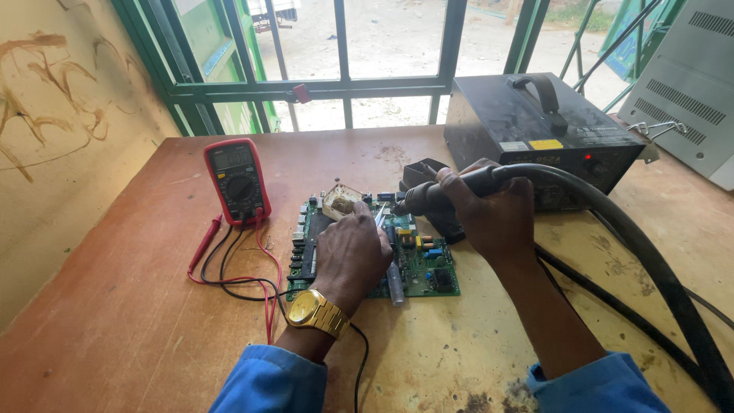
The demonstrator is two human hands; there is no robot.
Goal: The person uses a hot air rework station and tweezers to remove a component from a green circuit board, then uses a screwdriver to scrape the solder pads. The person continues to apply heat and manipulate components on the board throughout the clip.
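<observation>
We work at a worn wooden surface (138, 306) set against a barred window. The biggest thing on it is the black hot-air station (535, 126), parked at the far right so its thick hose (642, 252) can loop round to us without crossing the work. In the middle lies the green circuit board (424, 264), flat and close to us, where both hands can reach it. Left of it the red multimeter (237, 180) lies face up, its red and black leads (229, 271) trailing toward the board, within easy reach for a check.

Our right hand (489, 218) is clenched around the hot-air handle (451, 191), nozzle pointing left and down at the upper part of the board, so the heat lands on one spot. Our left hand (352, 256), a gold watch (315, 310) on its wrist, rests over the board and pinches slim metal tweezers (380, 216), tips near the nozzle. A small tin of paste (340, 203) sits at the board's top edge, just beside the work.
</observation>
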